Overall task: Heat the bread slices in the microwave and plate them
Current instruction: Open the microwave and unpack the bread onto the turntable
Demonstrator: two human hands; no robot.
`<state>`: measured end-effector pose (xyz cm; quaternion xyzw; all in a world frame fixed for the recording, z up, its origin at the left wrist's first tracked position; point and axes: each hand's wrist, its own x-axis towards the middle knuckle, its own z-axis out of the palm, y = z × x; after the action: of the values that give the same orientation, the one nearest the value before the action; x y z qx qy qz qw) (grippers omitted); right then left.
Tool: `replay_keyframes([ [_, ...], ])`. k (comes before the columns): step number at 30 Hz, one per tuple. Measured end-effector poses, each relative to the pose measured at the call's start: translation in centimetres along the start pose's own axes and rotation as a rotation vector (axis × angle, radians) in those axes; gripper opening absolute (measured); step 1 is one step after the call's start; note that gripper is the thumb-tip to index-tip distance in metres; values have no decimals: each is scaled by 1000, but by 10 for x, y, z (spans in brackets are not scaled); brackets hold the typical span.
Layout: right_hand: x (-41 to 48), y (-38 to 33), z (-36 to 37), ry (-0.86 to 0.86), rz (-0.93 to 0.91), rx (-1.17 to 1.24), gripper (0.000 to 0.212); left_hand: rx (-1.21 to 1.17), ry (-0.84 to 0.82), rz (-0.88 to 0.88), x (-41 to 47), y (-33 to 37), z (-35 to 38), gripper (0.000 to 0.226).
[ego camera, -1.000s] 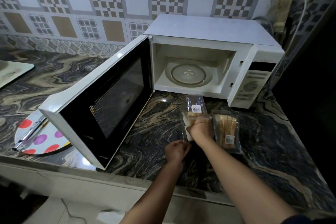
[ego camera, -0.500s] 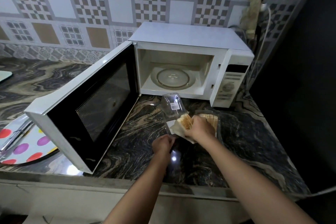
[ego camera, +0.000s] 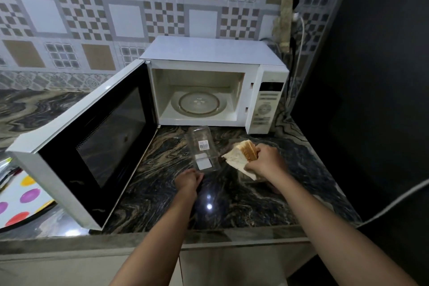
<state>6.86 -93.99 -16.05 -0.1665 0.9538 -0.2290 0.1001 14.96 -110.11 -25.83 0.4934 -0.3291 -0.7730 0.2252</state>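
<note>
My right hand (ego camera: pixel 264 160) grips a stack of bread slices (ego camera: pixel 241 154), lifted clear of the clear plastic container (ego camera: pixel 204 152) that lies open on the dark marble counter (ego camera: pixel 162 169). My left hand (ego camera: pixel 188 180) holds the container's near edge with curled fingers. The white microwave (ego camera: pixel 209 53) stands behind with its door (ego camera: pixel 92 144) swung wide to the left. Its glass turntable (ego camera: pixel 199 102) is bare. A second pack is mostly hidden under my right hand.
A white plate with coloured dots (ego camera: pixel 21 202) lies at the left edge, partly behind the door, with utensils on it. A dark wall closes off the right side. A white cable (ego camera: pixel 299 53) hangs by the microwave, and another crosses the right corner.
My right hand has pulled the bread slices out of the clear container and moved them to the right. The container now lies without bread. My left hand stayed at its near edge.
</note>
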Motion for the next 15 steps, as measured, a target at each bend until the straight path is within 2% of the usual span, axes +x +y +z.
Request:
replay_keyframes([
  [5,-2,1,-6,127,12,101,26,54,-1,12,-2,-4,-2,30],
  [9,0,-7,-6,191,15,149,33,139,-33,79,0,-10,-7,32],
  [12,7,-17,-9,213,-18,172,37,319,-84,184,8,-17,-16,14],
  [15,20,-31,-16,217,-49,182,39,623,-30,388,10,-12,-28,21],
])
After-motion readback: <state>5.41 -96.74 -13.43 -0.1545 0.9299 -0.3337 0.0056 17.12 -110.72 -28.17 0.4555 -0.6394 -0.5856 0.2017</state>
